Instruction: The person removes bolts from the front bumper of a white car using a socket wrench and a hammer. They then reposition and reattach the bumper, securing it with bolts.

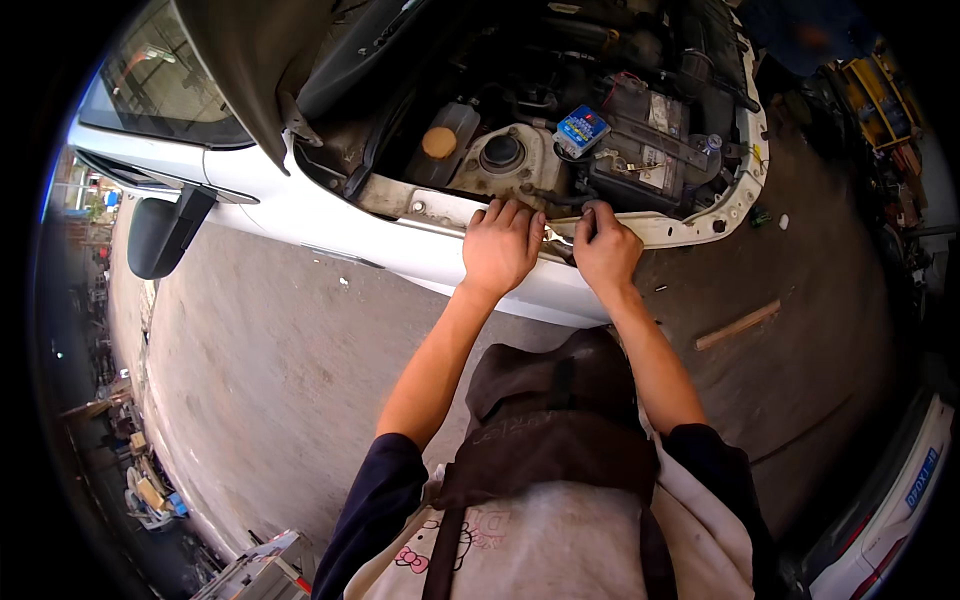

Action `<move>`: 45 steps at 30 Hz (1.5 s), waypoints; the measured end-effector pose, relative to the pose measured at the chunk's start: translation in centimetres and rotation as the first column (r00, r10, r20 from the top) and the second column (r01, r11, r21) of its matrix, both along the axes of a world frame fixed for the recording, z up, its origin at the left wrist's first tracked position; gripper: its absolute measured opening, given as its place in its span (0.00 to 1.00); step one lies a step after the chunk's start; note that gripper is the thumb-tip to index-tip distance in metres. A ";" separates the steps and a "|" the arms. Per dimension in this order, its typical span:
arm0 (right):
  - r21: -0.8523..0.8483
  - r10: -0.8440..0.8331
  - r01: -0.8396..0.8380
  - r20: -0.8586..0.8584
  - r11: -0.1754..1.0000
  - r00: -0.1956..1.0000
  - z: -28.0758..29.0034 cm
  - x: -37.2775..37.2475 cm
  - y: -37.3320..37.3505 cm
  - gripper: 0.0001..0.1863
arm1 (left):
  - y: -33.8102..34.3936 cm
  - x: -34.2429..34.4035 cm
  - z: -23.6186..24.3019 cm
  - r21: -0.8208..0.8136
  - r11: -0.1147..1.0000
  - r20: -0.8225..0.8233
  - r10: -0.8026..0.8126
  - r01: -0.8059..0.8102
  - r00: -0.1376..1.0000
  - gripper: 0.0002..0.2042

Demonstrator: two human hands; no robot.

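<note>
My left hand [503,245] lies over the inner edge of the white car's front fender [420,208], its fingers curled together on the lip. Beside it, my right hand [607,250] is closed at the same edge, thumb and forefinger pressed together; whatever they may hold is hidden. Between the two hands, the metal edge shows a small gap with a bright bit. Just beyond them is the engine bay, with the black-capped strut mount [503,152] and the car battery [640,140]. A small blue box [581,131] rests beside the battery.
A reservoir with a yellowish cap [439,142] sits left of the strut mount. The raised hood [255,60] rises at upper left, above the side mirror [158,235]. A wooden strip [738,325] lies on the floor at right. Another white car [885,510] stands at lower right.
</note>
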State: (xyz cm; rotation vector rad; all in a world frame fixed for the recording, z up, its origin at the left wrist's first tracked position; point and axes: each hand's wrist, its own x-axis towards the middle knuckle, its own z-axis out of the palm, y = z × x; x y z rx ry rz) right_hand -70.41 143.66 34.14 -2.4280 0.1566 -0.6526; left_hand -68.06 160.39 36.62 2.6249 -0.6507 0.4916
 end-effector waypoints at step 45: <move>0.322 0.131 -0.191 0.199 0.927 0.971 -1.5 3.4 -1.5 0.08 | -0.7 -0.7 -0.9 0.021 1.000 -0.017 -0.013 0.013 1.000 0.10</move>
